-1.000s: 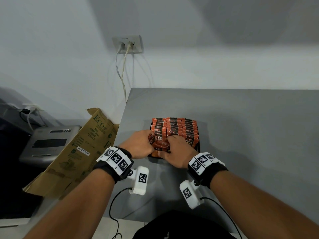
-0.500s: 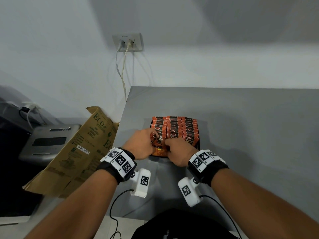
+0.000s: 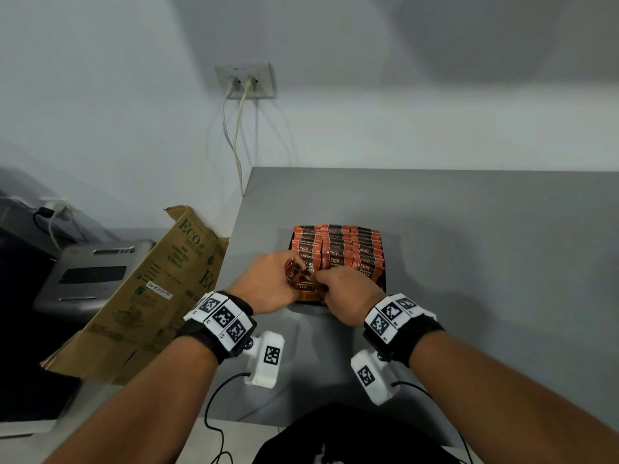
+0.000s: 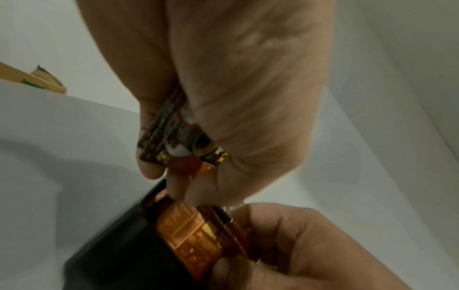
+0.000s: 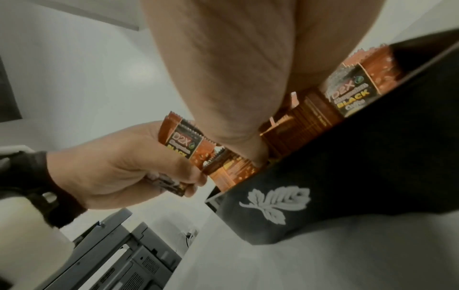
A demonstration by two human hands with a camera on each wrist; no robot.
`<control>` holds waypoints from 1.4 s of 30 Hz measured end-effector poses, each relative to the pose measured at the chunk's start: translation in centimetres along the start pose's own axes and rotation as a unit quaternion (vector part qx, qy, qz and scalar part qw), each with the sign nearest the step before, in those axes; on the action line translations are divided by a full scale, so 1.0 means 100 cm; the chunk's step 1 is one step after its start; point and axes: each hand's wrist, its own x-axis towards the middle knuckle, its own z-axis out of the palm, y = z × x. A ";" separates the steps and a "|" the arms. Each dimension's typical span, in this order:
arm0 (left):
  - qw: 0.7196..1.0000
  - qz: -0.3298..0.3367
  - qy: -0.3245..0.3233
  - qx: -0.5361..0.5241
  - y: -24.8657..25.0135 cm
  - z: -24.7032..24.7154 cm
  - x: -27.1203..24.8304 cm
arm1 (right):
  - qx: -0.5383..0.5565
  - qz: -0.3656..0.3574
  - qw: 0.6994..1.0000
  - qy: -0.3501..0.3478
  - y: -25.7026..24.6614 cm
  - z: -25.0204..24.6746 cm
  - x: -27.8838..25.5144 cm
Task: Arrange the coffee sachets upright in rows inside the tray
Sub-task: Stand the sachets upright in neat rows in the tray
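Note:
A black tray [image 3: 384, 283] sits on the grey table [image 3: 469, 246], filled with upright rows of orange-and-black coffee sachets [image 3: 338, 249]. My left hand [image 3: 290, 272] hovers at the tray's near-left corner and grips a small bundle of sachets [image 4: 174, 141], seen also in the right wrist view [image 5: 183, 141]. Right beside it, my right hand [image 3: 322, 283] pinches an orange sachet [image 4: 196, 231] standing in that corner of the tray [image 4: 111, 255]. The tray wall bears a white leaf logo [image 5: 273, 200]. Both hands hide the front-left sachets in the head view.
A flattened brown cardboard box [image 3: 150, 296] leans off the table's left edge. Beyond it stands a grey printer [image 3: 90, 276]. Two cables hang from a wall socket [image 3: 246, 82] behind the table. Bare table surface stretches to the right of the tray.
Both hands stay at the tray's near-left corner. The left hand's bundle has lifted slightly away from the right hand, which has pushed its sachet lower into the corner.

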 end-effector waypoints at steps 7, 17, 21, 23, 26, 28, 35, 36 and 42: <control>0.999 -0.020 0.025 0.032 -0.004 -0.004 0.001 | 0.058 -0.012 0.998 -0.020 0.003 0.004 -0.003; 0.998 -0.026 -0.029 0.056 -0.002 -0.002 0.005 | 0.122 0.006 0.992 -0.044 0.013 -0.004 -0.008; 0.999 -0.031 0.006 -0.023 0.006 -0.005 0.007 | 0.155 -0.003 0.988 -0.019 0.013 -0.011 -0.008; 0.990 -0.058 0.014 -0.127 0.008 -0.005 0.013 | 0.183 0.001 0.983 0.012 0.012 -0.019 -0.006; 0.950 -0.060 0.022 -0.307 0.014 -0.003 0.020 | 0.239 0.012 0.966 0.098 0.008 -0.035 0.000; 0.917 -0.039 0.035 -0.394 0.019 -0.002 0.024 | 0.272 0.013 0.949 0.156 0.006 -0.045 0.004; 0.888 -0.016 0.062 -0.456 0.041 0.007 0.033 | 0.320 0.015 0.922 0.218 0.012 -0.064 0.005; 0.891 -0.021 0.063 -0.450 0.042 0.008 0.034 | 0.300 0.018 0.925 0.231 0.015 -0.068 0.005; 0.891 -0.102 0.114 -0.428 0.023 0.002 0.038 | 0.138 0.106 0.963 0.205 0.053 -0.078 -0.006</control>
